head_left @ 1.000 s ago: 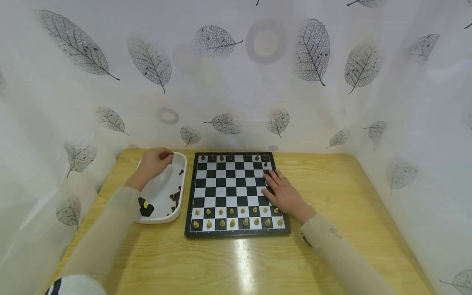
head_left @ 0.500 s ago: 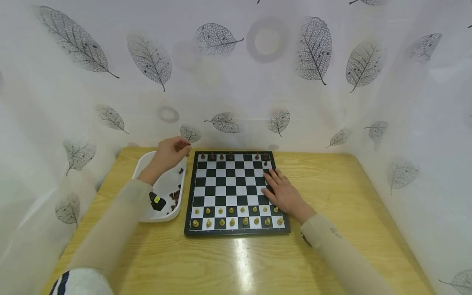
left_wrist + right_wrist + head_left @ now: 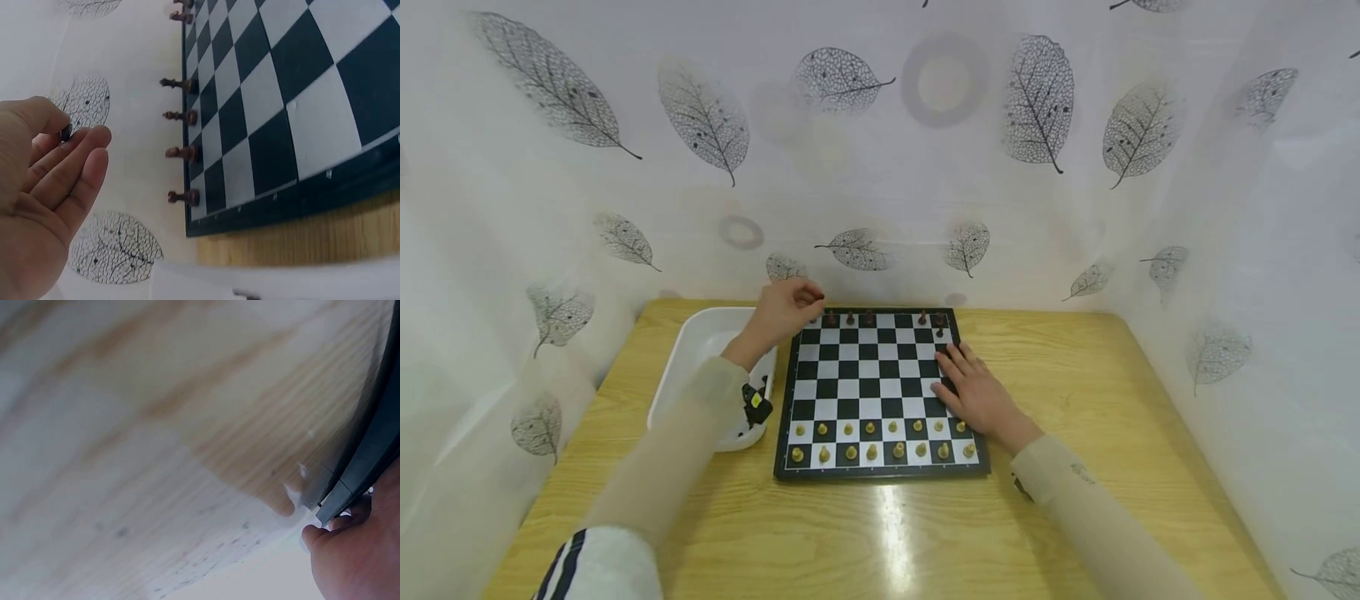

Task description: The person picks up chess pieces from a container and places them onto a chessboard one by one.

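My left hand (image 3: 781,310) pinches a small dark chess piece (image 3: 66,131) between thumb and fingers; the fingers cover most of it. It hovers over the far left corner of the chessboard (image 3: 868,371). Dark red chess pieces (image 3: 870,318) stand along the board's far row, with a gap among them, and a dark pawn (image 3: 940,332) stands in front at the right. Gold chess pieces (image 3: 898,450) fill the two near rows. My right hand (image 3: 981,400) rests on the board's right edge, fingers extended; its wrist view shows only part of it beside the black edge.
Left of the board, a white tray (image 3: 688,354) holds loose dark pieces, partly hidden by my left forearm and the black wrist camera (image 3: 757,405). Everything sits on a wooden table (image 3: 1060,375). A leaf-print curtain (image 3: 865,167) hangs behind and at both sides.
My left hand has moved right, from above the tray to above the board's far left corner, with the piece pinched in it. My right hand has stayed on the board.
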`<state>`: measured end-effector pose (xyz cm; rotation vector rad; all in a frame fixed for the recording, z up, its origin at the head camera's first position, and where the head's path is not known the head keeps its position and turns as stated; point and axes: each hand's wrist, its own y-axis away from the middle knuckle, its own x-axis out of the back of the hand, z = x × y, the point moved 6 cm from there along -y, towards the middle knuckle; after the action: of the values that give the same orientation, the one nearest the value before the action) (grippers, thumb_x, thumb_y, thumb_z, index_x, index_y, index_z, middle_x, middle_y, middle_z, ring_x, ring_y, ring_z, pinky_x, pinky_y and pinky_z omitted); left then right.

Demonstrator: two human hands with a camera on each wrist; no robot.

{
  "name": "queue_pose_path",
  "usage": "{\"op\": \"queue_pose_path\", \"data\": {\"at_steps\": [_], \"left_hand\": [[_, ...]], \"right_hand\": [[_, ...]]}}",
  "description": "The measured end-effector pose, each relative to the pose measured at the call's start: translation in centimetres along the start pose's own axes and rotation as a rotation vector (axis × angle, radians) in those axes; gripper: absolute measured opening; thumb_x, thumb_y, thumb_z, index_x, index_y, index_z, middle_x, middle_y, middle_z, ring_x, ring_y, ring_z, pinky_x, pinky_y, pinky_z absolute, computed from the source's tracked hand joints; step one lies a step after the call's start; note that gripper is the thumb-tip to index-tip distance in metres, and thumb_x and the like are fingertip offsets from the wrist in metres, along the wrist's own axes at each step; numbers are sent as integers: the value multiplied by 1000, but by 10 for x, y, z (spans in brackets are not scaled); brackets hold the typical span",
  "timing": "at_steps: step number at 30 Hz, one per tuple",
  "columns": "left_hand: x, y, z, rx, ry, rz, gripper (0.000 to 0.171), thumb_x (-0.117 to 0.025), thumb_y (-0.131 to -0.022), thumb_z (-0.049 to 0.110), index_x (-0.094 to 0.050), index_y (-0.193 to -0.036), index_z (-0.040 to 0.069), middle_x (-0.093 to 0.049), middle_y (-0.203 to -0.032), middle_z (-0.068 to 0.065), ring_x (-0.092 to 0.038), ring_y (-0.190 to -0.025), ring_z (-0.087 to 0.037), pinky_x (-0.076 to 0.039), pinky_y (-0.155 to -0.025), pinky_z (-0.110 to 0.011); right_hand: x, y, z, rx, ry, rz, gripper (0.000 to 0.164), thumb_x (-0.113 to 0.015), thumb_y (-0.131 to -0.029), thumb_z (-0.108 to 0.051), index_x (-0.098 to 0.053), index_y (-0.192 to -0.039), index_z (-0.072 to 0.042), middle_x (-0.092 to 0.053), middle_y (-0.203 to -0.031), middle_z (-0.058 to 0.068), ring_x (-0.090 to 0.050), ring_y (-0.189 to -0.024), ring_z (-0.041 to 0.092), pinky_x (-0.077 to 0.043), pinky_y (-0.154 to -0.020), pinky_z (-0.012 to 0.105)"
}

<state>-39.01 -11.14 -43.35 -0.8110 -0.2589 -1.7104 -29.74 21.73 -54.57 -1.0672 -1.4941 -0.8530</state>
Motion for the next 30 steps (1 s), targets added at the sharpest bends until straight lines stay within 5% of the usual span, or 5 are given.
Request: {"op": "queue_pose_path", "data": {"at_steps": [7,15,21,30], "left_hand": [[-28,-9,13,-20,-54,-43,22,-69,-100,20,-74,-116,4,-77,-109,-15,-72,-97,-30,-61,-84,-44],[-62,-15,26,71,13,-120,19,-73,-98,21,-73,-112,7,-76,-108,-13,-70,-93,-26,-59,-78,-37],[-87,-23,31,11,60,-138,17,-74,-97,17,-75,-110,5,-76,-103,-12,-70,-85,-23,-59,-70,-32],[-122,-31,40,-21,59,-183,23,-74,-99,19,-77,-117,4,-78,-110,-10,-72,-96,-24,-60,-81,-36]], "right_hand": [[0,0,1,3,-1,2,73,-37,-110,-57,-29,-167,-11,-21,-175,17,-12,-164,39,-21,-132,55],[0,0,0,0,-1,0,73,-38,-110,-57,-29,-167,-12,-20,-176,16,-12,-164,40,-21,-132,56],[1,-1,-1,-4,-4,3,73,-38,-110,-57,-29,-167,-12,-21,-176,16,-12,-164,39,-22,-131,57],[1,0,-1,-8,-2,-1,73,-37,-110,-58,-30,-167,-12,-22,-175,17,-12,-164,40,-22,-130,58]]}}
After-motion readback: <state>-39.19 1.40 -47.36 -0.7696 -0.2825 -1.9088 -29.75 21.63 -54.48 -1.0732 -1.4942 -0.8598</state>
